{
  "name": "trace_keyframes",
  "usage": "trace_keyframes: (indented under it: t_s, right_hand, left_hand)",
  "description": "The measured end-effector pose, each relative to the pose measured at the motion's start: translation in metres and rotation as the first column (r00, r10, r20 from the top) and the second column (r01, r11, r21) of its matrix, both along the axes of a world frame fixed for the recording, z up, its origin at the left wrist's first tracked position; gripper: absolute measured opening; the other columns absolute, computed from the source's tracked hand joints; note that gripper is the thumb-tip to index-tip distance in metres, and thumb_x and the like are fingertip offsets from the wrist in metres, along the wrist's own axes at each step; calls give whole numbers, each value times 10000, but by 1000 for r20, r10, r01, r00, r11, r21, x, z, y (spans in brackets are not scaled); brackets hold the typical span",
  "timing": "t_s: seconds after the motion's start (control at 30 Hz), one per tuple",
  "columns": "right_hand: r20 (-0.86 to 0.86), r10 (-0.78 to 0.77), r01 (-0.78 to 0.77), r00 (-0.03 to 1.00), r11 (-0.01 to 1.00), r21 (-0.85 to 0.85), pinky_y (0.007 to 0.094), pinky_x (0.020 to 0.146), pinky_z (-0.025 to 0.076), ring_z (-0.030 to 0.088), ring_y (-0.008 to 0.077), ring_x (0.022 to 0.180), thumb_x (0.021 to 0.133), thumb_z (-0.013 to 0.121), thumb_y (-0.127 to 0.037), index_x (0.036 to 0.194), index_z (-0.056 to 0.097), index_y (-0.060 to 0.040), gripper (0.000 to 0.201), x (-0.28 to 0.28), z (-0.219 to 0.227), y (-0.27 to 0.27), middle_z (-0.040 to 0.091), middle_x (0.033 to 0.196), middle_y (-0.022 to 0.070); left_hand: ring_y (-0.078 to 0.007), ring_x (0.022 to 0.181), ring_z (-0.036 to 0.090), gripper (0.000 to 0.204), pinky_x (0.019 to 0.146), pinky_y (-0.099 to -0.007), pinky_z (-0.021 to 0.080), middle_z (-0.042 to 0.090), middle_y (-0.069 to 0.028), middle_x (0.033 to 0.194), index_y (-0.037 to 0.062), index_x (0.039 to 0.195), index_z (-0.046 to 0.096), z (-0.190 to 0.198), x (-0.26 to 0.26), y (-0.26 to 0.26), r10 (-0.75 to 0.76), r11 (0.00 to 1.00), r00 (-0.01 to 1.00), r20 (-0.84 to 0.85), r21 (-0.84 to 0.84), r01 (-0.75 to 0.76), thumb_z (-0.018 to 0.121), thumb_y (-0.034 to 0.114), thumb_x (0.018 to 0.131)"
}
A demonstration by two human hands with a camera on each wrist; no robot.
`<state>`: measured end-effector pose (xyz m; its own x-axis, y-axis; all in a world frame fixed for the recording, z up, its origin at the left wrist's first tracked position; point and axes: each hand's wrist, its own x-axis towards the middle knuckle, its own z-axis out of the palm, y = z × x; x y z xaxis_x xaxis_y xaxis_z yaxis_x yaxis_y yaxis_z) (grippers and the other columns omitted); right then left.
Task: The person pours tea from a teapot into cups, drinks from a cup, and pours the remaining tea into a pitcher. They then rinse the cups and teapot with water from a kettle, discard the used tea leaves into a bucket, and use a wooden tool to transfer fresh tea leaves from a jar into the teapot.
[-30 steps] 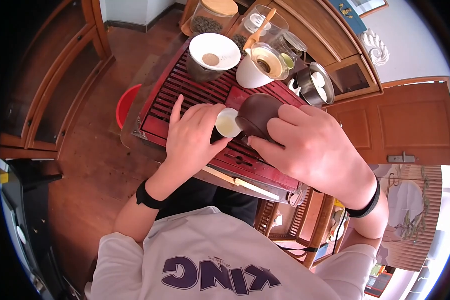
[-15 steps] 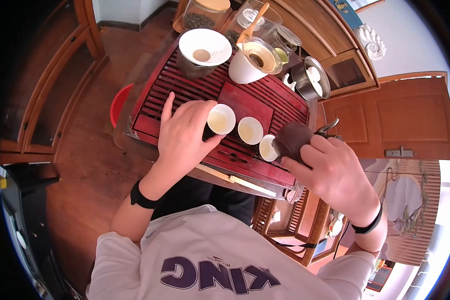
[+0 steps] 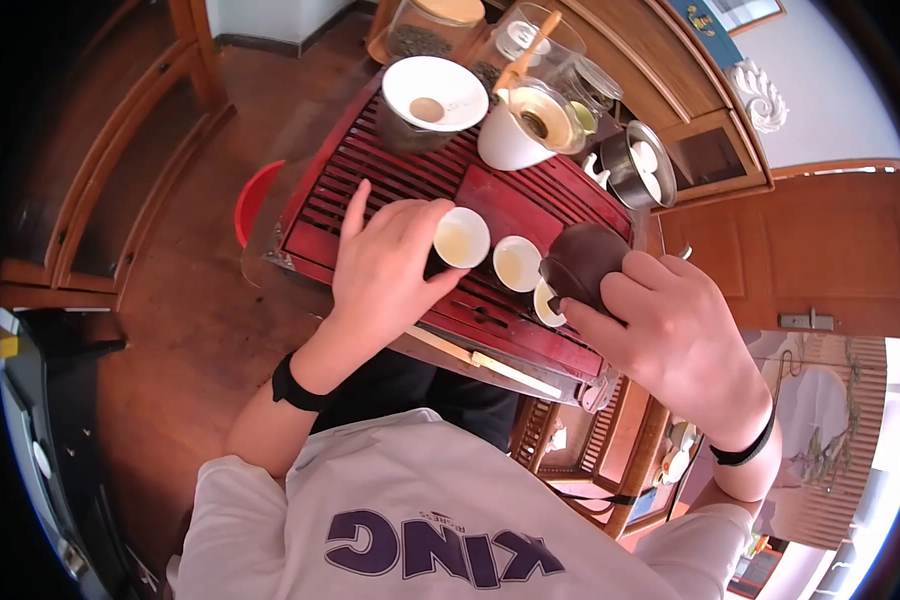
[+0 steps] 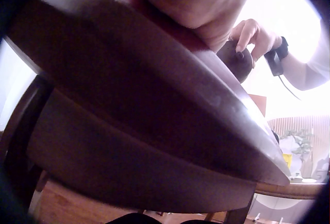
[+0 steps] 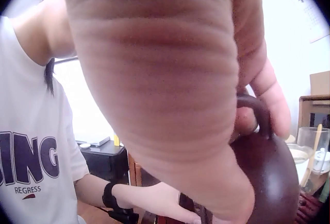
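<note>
My right hand [image 3: 670, 330] grips a dark brown teapot [image 3: 587, 260] by its handle, tilted toward the cups; the loop handle [image 5: 258, 112] shows in the right wrist view. Beneath the pot's near side, a small white-lined teacup [image 3: 547, 302] is partly hidden. Left of it stands a second teacup [image 3: 516, 266] with pale yellow liquid. With thumb and fingers round its rim, my left hand [image 3: 388, 258] holds a third teacup [image 3: 461, 240], also with pale liquid inside. All three are in a row along the near part of a red slatted tea tray [image 3: 500, 203].
Behind the cups are a white bowl-shaped strainer [image 3: 457, 82] on a dark vessel and a white pitcher [image 3: 505, 145] topped by another strainer. A wooden scoop [image 3: 530, 52], tea jar [image 3: 435, 32] and metal bowl [image 3: 625, 185] line the back. A red bucket [image 3: 253, 203] is left of the tray.
The teapot has moved right from beside the held cup to the far-right cup, then slightly back left, uncovering the middle cup. My left hand has stayed at its cup.
</note>
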<state>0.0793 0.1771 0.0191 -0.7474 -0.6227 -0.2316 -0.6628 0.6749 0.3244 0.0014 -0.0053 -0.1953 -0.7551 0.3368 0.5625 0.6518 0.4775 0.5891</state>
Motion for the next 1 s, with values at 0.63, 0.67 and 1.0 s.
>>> trace_keyframes:
  t_s: [0.63,0.67,1.0]
  right_hand:
    - [-60,231,-237,971,964,-119,306,594,473,545,183,741,646,706,-118,921,725,-99,276,-46,-10,-23,470,726,6]
    - [-58,230,-236,971,965,-118,306,594,473,545,183,741,646,706,-118,921,725,-99,276,-43,-8,-21,470,726,6]
    - [-9,38,-39,999,999,-15,316,590,449,534,177,727,677,699,-115,861,679,-109,185,-3,4,7,451,707,6]
  left_hand:
    - [-229,1054,664,648,1187,-541,270,698,-47,1091,87,1223,612,-2,1,-1,-20,999,1000,1,29,20,882,204,645]
    - [-229,1050,665,635,1185,-541,274,700,-50,1087,87,1220,615,-2,1,-1,-22,999,1000,6,25,22,881,207,656]
    - [-210,1025,655,620,1170,-559,276,691,-32,1018,80,1219,587,-4,1,0,-15,1000,999,-41,21,16,873,228,688]
